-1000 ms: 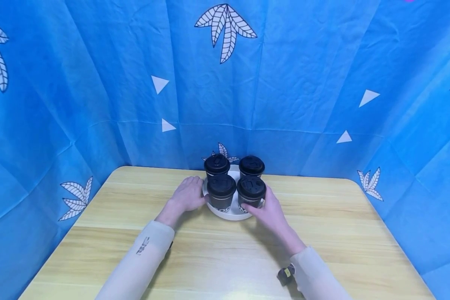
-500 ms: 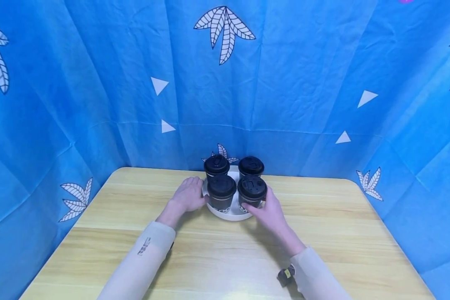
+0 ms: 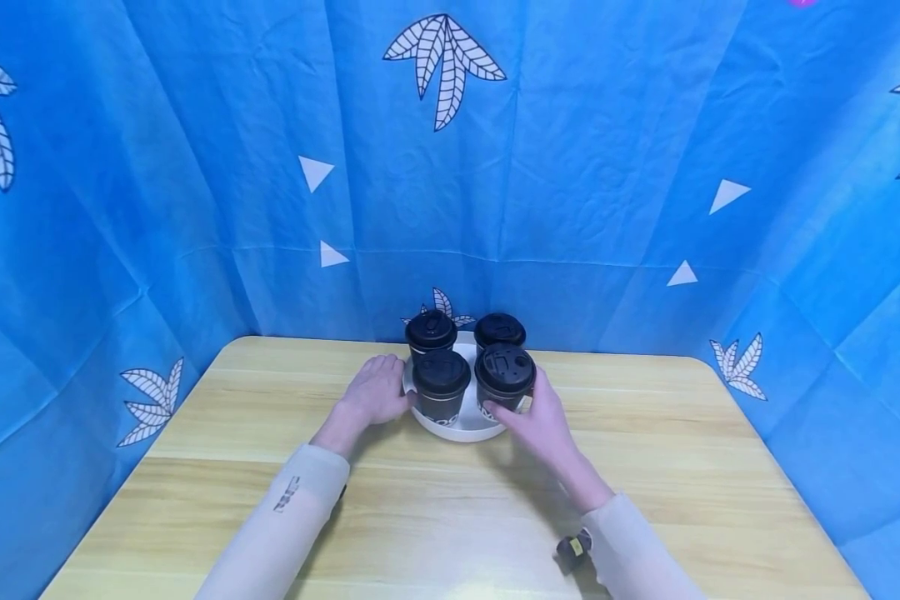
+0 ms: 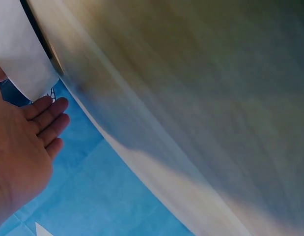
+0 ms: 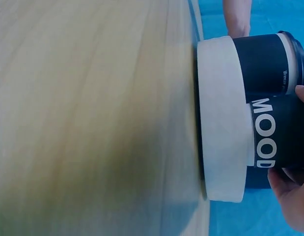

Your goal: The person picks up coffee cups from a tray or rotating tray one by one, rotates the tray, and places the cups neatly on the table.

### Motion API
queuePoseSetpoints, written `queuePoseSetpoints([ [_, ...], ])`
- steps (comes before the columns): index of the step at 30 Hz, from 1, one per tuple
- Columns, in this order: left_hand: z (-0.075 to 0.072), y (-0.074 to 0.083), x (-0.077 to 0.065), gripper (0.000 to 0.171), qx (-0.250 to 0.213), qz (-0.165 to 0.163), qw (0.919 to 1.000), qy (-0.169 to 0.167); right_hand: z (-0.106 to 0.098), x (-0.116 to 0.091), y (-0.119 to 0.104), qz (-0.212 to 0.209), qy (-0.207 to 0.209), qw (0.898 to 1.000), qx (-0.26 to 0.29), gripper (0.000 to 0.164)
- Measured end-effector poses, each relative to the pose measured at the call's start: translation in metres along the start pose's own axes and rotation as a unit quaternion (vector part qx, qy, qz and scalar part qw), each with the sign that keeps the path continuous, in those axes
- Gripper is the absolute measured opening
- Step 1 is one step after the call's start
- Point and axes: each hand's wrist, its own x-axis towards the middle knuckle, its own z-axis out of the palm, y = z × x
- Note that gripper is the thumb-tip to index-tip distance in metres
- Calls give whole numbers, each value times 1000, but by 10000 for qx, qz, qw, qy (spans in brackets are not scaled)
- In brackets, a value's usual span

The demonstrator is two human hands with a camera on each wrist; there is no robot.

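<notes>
A white round tray (image 3: 457, 434) carries several dark paper coffee cups with black lids. My right hand (image 3: 537, 419) grips the front right coffee cup (image 3: 506, 371), its thumb on the near side; "MOOD" shows on that cup (image 5: 265, 132) in the right wrist view, its base about level with the tray's rim. My left hand (image 3: 375, 390) rests against the tray's left side, and in the left wrist view its fingers (image 4: 53, 120) are loosely straight beside the white wall (image 4: 24, 49). Beside the gripped cup stands the front left cup (image 3: 441, 404).
Two more lidded cups stand behind on the tray, back left (image 3: 431, 332) and back right (image 3: 499, 331). The wooden table (image 3: 435, 517) meets a blue curtain (image 3: 585, 167) at its far edge. A small dark device (image 3: 572, 550) sits at the right wrist.
The cup in my right hand has risen slightly and shifted a little right, away from the front left cup. My left hand stays at the tray's side.
</notes>
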Motion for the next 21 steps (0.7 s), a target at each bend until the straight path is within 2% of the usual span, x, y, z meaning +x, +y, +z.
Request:
queuePoseSetpoints([
  [13,0,-2,0,63,43,-8,10000,-8,-10,1,-9,-272,133,9995,65,86],
  [21,2,-3,1,61,-34,52,10000,50,-18,2,-6,-375,227,9990,15,86],
])
